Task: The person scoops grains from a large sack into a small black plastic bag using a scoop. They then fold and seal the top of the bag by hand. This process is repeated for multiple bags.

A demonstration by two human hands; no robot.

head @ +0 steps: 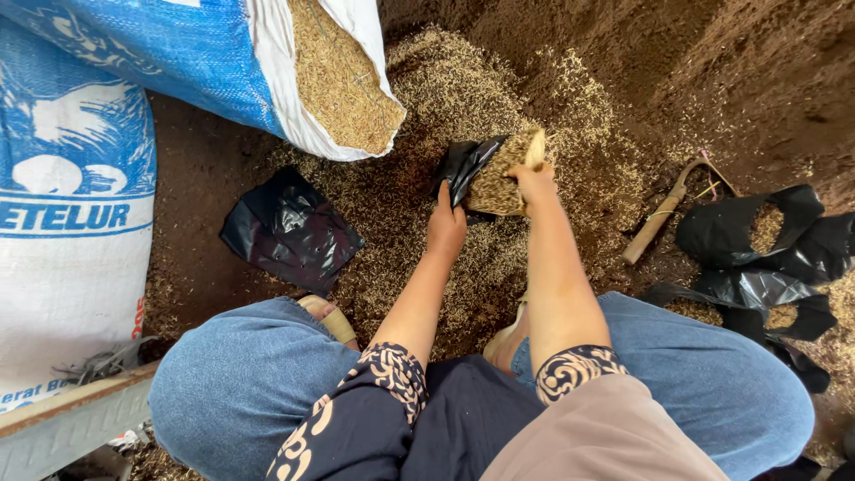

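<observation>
1. The fingers of the left hand (445,227) are curled around the edge of a small black plastic bag (470,169), pinching its rim so the mouth stays open.
2. The fingers of the right hand (533,178) are bent and pressed against the far side of the same bag, on top of the rice husks (500,183) that fill it; whether they grip the plastic or only a handful of husk is hard to tell from here.
3. The bag sits between the two hands, resting on the loose husk pile (463,98) spread over the dark soil floor (712,62).
4. Just beyond the fingers, up and to the left, a large blue and white woven sack (205,62) lies tipped, its open mouth showing husk inside.
5. Left of the left hand, an empty flat black bag (289,230) lies on the ground.
6. Right of the right hand lies a wooden-handled tool (659,218), and past it a cluster of filled black bags (766,258) holding husk.
7. Far left stands a second white and blue sack (71,232).
8. Nearest the camera are the person's knees in blue jeans (240,383).
</observation>
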